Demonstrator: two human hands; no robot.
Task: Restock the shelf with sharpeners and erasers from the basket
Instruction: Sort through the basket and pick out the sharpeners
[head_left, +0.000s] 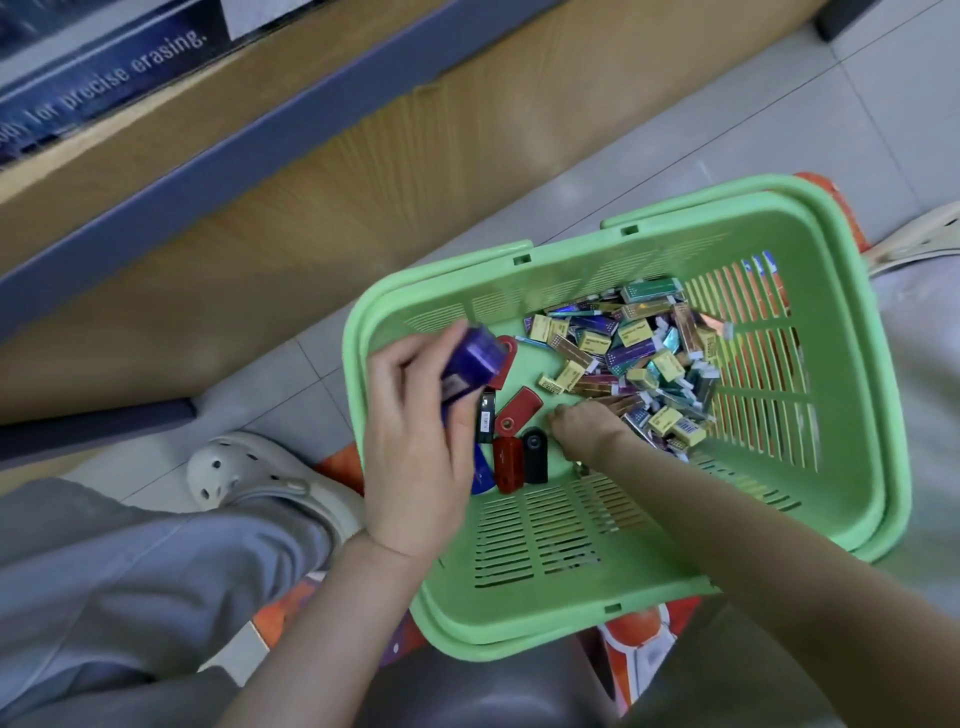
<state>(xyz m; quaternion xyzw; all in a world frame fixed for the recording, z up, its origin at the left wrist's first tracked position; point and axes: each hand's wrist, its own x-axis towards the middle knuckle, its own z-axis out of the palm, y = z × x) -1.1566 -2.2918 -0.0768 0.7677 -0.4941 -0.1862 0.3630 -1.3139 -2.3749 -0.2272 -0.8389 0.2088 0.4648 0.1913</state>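
Note:
A green plastic basket (841, 426) sits in front of me. Its far right part holds a pile of several small boxed erasers (639, 358). Red (517, 410) and black sharpeners (535, 454) lie loose on its floor at the left. My left hand (415, 441) hovers over the basket's left rim and grips a purple sharpener (470, 366). My right hand (587, 426) reaches down to the basket floor at the near edge of the eraser pile, fingers curled among the items; what they hold is hidden.
A wooden shelf unit with a dark blue edge (218, 156) runs along the upper left, with a printed eraser sign (104, 88) above it. My grey trouser leg and white clog (249, 473) are at the left on the tiled floor.

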